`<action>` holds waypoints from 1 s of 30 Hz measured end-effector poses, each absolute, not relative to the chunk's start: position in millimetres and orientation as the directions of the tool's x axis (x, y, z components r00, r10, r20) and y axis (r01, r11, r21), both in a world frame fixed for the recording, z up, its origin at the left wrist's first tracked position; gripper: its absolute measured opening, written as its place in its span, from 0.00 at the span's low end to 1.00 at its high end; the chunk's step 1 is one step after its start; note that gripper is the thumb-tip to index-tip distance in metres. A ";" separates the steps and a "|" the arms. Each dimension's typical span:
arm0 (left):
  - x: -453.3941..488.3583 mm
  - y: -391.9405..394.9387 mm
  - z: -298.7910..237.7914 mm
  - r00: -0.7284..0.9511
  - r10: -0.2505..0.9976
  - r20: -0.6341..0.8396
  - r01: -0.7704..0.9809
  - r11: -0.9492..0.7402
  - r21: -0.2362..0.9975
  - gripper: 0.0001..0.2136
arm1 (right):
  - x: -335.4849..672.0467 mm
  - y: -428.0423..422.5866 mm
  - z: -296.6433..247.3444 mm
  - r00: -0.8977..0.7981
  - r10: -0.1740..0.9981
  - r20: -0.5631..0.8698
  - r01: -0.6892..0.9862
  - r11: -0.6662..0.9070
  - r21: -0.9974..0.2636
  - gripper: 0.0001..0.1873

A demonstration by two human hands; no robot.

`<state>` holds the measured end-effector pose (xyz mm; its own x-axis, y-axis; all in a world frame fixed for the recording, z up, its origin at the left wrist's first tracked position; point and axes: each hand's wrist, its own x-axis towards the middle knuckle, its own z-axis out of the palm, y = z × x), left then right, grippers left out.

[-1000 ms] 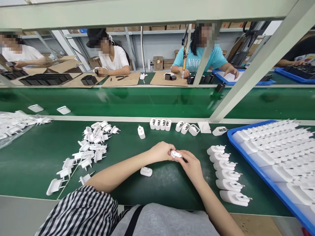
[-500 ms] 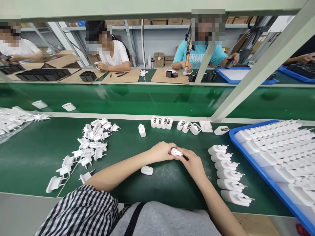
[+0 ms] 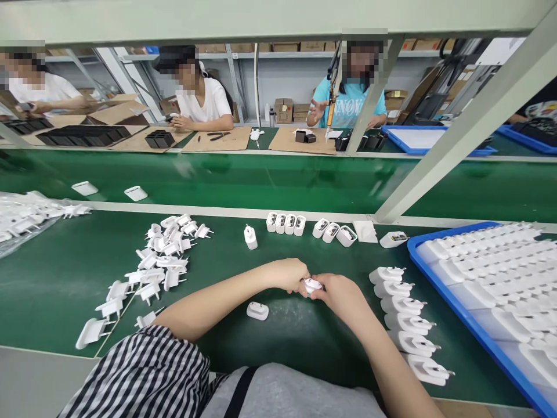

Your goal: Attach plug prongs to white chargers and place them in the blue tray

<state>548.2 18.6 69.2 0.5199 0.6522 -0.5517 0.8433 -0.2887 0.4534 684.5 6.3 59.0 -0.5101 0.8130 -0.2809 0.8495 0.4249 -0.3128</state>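
Note:
Between my two hands, above the green bench, is a white plug adapter [image 3: 311,285]. My left hand [image 3: 290,275] grips its left side, and the fingers of my right hand [image 3: 337,290] close on its right side. The fingers cover much of its body. A white plug cover [image 3: 257,310] lies on the bench below my left forearm. Farther back stands a single white adapter [image 3: 250,237] with its pins up. Open white housings [image 3: 285,223] with parts showing inside stand in a row near the back edge.
Loose plug covers [image 3: 167,261] are scattered at left, beside a plastic bag of more [image 3: 26,217]. At right, finished-looking adapters [image 3: 404,313] form a column next to a blue tray [image 3: 461,325] filled with white units. A green conveyor belt [image 3: 243,177] runs behind, with co-workers [image 3: 202,101] beyond it.
Both hands still hold the adapter, which has tilted slightly. The view has shifted a little. Two white housings on the belt have moved right.

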 end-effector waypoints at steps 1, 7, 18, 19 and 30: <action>547.4 19.7 67.7 0.530 0.642 -0.554 0.835 -0.281 0.473 0.05 | 683.4 5.3 59.8 -0.498 0.820 -0.283 0.858 0.419 -0.297 0.03; 551.9 17.2 68.2 0.502 0.654 -0.567 0.862 -0.322 0.392 0.04 | 677.3 -0.1 62.7 -0.473 0.831 -0.293 0.880 0.426 -0.211 0.04; 574.3 -12.0 55.4 0.567 0.796 -0.213 0.818 -0.512 0.262 0.14 | 713.7 -25.4 43.5 -0.330 0.938 -0.105 0.907 0.285 -0.311 0.09; 576.5 -11.2 56.7 0.561 0.798 -0.220 0.823 -0.510 0.249 0.14 | 717.1 -25.6 40.5 -0.313 0.945 -0.090 0.902 0.267 -0.338 0.09; 581.4 -3.9 55.4 0.611 0.761 -0.219 0.792 -0.588 0.164 0.10 | 719.9 -23.5 44.8 -0.341 0.932 -0.121 0.913 0.298 -0.278 0.06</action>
